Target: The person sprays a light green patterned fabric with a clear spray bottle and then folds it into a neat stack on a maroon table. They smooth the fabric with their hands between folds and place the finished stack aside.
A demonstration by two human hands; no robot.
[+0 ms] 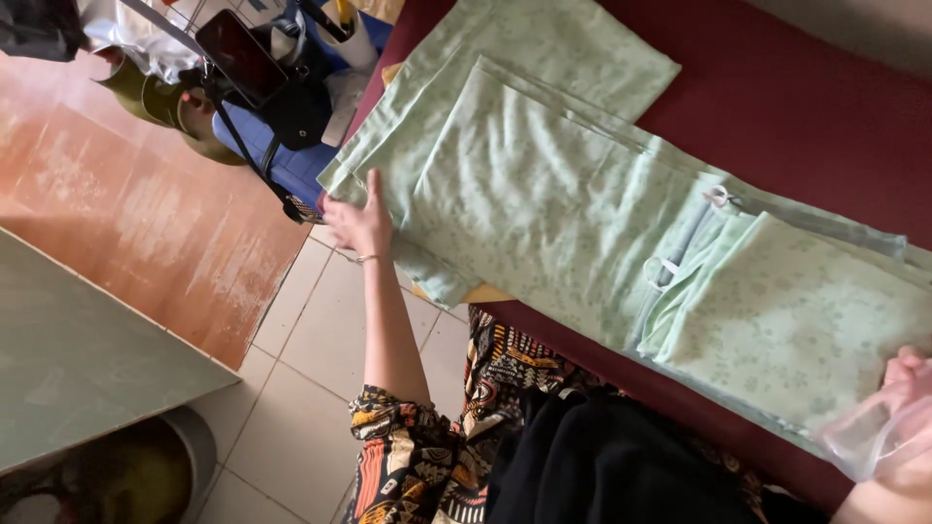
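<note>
A pale green patterned cloth (544, 184) lies folded in long layers across a dark red surface (806, 107). My left hand (357, 219) reaches out to the cloth's far left edge, fingers spread and touching the fabric, a thin bracelet on the wrist. My right hand (903, 408) is at the lower right corner, closed on a clear plastic bag (874, 432) next to the folded end of the cloth. White tie loops (718, 197) show at a seam in the cloth.
A phone on a black stand (243, 56) rises at the top left beside a blue box (291, 160) and other clutter. An orange-brown board (136, 204), a green panel (68, 359) and a white tiled floor (311, 359) lie to the left. A black cloth (602, 456) rests on my lap.
</note>
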